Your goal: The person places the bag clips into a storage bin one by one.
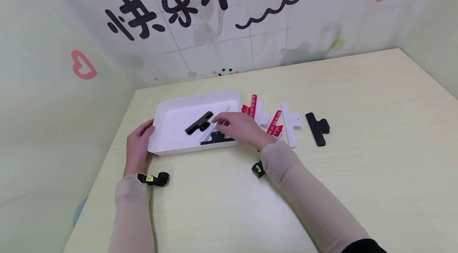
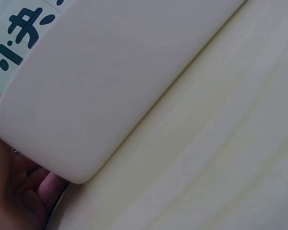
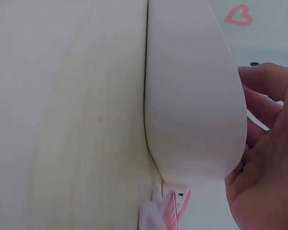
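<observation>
Before a lettered backdrop (image 1: 222,52), a table (image 1: 375,133) bears clips (image 1: 316,130).

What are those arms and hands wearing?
The left hand and right hand are bare, without gloves. Both sleeves are long and pinkish-beige, with black cloth above the right one. Small black cameras with yellowish patches are worn at both wrists.

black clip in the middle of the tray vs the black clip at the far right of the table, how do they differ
Place: the tray clip lies inside the white tray, the table clip on bare tabletop. 
Pose: in the head view the tray clip's bar slopes up to the right, the table clip's down. 
Both are black, each with a long bar and a side tab.
</observation>
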A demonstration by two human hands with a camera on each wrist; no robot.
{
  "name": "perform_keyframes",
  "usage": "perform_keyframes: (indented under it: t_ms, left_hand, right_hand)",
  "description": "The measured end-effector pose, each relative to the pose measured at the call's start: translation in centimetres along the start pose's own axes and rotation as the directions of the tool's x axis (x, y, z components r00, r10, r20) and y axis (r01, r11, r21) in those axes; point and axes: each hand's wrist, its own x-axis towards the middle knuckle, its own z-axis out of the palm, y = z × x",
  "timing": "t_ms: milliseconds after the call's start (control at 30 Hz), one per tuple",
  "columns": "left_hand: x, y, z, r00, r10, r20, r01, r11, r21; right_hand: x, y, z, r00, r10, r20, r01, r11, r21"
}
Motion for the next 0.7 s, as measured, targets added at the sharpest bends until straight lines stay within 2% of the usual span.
perform_keyframes:
  t_ms: [133, 267, 333, 400, 700]
  left_hand:
    - [0.1, 0.1, 0.0, 1.0, 0.005, -0.007, -0.005, 1.0, 0.002]
    - [0.2, 0.1, 0.1, 1.0, 0.015, -0.006, -0.015, 1.0, 0.009]
    - [0.2, 0.0, 0.1, 1.0, 0.022, -0.008, -0.021, 1.0, 0.015]
    - [0.1, 0.0, 0.1, 1.0, 0.024, -0.009, -0.024, 1.0, 0.014]
    - [0.1, -0.2, 0.2, 1.0, 0.017, -0.013, -0.017, 1.0, 0.024]
  right_hand:
    - [0.0, 0.7, -0.7, 1.0, -0.004, 0.008, 0.003, 0.986, 0.169]
    - [0.1, 1.3, -1.5, 1.0, -0.018, 0.006, 0.014, 0.931, 0.366]
    - [0.0, 1.5, -1.8, 1.0, -0.02, 0.002, 0.018, 0.905, 0.426]
    - [0.0, 1.6, -2.1, 1.0, -0.013, 0.001, 0.011, 0.892, 0.452]
    - [-0.2, 2.5, -2.9, 0.996, 0.079, -0.047, -0.051, 0.899, 0.435]
